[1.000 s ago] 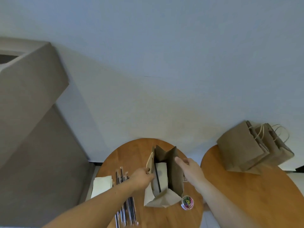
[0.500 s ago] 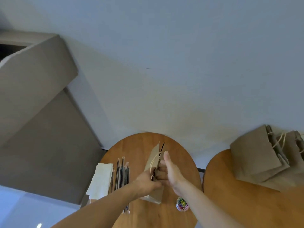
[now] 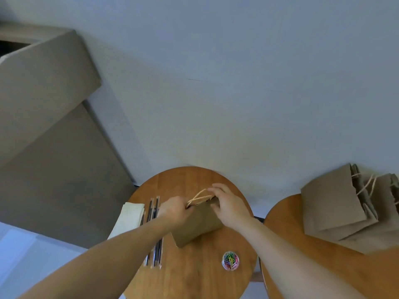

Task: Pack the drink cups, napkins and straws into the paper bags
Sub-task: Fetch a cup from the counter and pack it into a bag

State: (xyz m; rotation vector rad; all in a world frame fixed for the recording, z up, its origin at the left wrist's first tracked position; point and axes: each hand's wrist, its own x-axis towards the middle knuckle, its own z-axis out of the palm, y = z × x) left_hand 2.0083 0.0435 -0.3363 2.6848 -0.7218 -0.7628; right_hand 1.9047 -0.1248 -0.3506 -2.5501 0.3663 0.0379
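Two benches here: the right bench (image 3: 302, 266) has what looks like two bags (image 3: 332, 208) lying packed. On the left bench (image 3: 190, 277) a third bag (image 3: 198, 225) is getting pinched flat at the mouth, left hand (image 3: 174, 210) gripping by the handles (image 3: 199, 196) and right hand (image 3: 228, 206) gripping the top edge, so I'd guess it's nearly done. Leftovers: one napkin stack (image 3: 129, 219), straws (image 3: 154, 212) too bunched to count, one clip tub (image 3: 230, 260), zero cups in sight.

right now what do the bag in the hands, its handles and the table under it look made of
Bag: brown kraft paper, matte, creased at its folds. Handles: pale thin cord, maybe paper twine. Table: wood, likely varnished, with plank seams and a soft sheen.
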